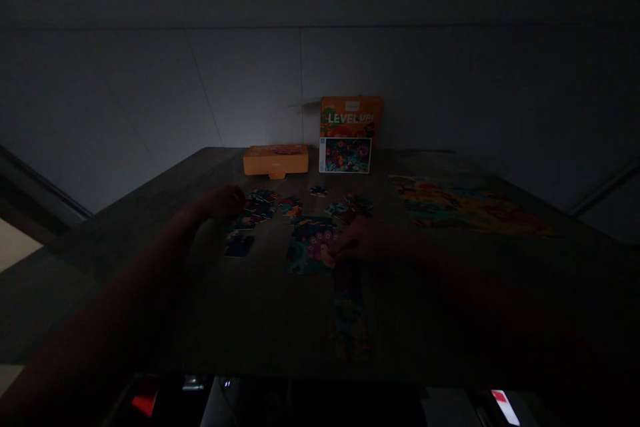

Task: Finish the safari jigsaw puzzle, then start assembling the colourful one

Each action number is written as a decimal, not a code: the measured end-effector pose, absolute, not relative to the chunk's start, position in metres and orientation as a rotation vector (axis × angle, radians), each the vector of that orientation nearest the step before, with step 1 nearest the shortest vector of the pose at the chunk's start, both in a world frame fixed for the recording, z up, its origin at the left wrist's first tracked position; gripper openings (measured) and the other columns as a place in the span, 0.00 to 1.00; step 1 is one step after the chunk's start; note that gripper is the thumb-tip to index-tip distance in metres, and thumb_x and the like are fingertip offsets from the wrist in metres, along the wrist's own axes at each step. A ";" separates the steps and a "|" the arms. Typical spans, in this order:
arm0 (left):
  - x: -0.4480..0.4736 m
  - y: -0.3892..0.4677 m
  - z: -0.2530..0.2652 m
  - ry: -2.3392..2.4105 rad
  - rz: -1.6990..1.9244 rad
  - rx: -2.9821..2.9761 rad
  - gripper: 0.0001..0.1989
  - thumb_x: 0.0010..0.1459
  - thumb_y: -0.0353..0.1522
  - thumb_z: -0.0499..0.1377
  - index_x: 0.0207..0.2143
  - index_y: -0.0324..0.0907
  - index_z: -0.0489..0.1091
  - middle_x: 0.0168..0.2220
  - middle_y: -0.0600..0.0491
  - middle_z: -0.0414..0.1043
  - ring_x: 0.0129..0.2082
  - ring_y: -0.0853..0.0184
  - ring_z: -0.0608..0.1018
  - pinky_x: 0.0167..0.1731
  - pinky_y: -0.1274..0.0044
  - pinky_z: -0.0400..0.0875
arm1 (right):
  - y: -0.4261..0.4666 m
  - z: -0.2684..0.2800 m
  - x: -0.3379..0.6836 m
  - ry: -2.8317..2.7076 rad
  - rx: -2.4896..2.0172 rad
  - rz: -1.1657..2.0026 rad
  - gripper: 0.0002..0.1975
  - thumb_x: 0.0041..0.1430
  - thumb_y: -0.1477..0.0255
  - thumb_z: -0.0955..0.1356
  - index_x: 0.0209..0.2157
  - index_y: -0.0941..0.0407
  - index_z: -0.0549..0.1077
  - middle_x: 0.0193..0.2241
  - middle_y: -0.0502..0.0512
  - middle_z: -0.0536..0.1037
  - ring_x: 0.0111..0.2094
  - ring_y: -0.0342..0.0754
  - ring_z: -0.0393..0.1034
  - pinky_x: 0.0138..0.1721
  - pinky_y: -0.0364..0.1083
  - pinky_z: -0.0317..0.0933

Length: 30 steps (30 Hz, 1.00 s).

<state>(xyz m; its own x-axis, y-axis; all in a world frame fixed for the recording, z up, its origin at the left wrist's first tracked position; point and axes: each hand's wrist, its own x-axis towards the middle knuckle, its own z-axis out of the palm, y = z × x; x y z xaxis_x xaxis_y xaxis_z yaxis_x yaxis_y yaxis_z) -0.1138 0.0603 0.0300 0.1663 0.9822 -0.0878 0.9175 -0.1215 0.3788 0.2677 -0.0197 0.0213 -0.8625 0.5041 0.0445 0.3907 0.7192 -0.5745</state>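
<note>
The scene is very dark. My left hand [226, 201], fingers curled, is at the left edge of a cluster of loose jigsaw pieces [260, 205]; whatever is in its fingers is hidden. My right hand [369, 239] has its fingers pinched together at the right edge of a joined jigsaw section [306, 250] with a pink, round-patterned figure, apparently on a jigsaw piece there. A joined strip [351, 327] runs from below this hand toward the front of the table. One dark piece [239, 245] lies left of the joined section.
Behind the pieces stand an upright orange "LEVEL UP!" box [352, 117] with a picture card [346, 155] against it, and a low orange box [276, 160]. Another colourful puzzle [470, 207] lies flat at right. More pieces [350, 205] lie mid-table. A lit phone [505, 407] is below the front edge.
</note>
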 end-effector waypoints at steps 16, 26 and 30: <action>0.005 -0.003 0.014 0.862 0.239 2.846 0.27 0.62 0.43 0.56 0.62 0.52 0.60 0.67 0.52 0.52 0.68 0.52 0.50 0.63 0.57 0.48 | 0.038 -0.006 0.314 -2.191 -1.481 0.273 0.19 0.53 0.61 0.72 0.45 0.56 0.78 0.41 0.59 0.79 0.40 0.53 0.73 0.40 0.48 0.64; 0.012 -0.016 0.021 0.830 0.298 2.801 0.43 0.60 0.47 0.56 0.69 0.47 0.37 0.70 0.47 0.40 0.69 0.54 0.46 0.64 0.60 0.51 | 0.004 0.013 0.275 -1.956 -1.171 0.359 0.23 0.48 0.58 0.74 0.43 0.58 0.74 0.39 0.57 0.77 0.38 0.50 0.72 0.38 0.47 0.64; 0.019 -0.014 0.016 0.873 0.307 2.883 0.41 0.61 0.49 0.54 0.69 0.42 0.41 0.70 0.44 0.39 0.69 0.53 0.41 0.65 0.57 0.44 | -0.007 0.012 0.260 -2.196 -0.985 0.321 0.26 0.48 0.61 0.76 0.46 0.58 0.72 0.47 0.63 0.75 0.47 0.56 0.68 0.48 0.53 0.61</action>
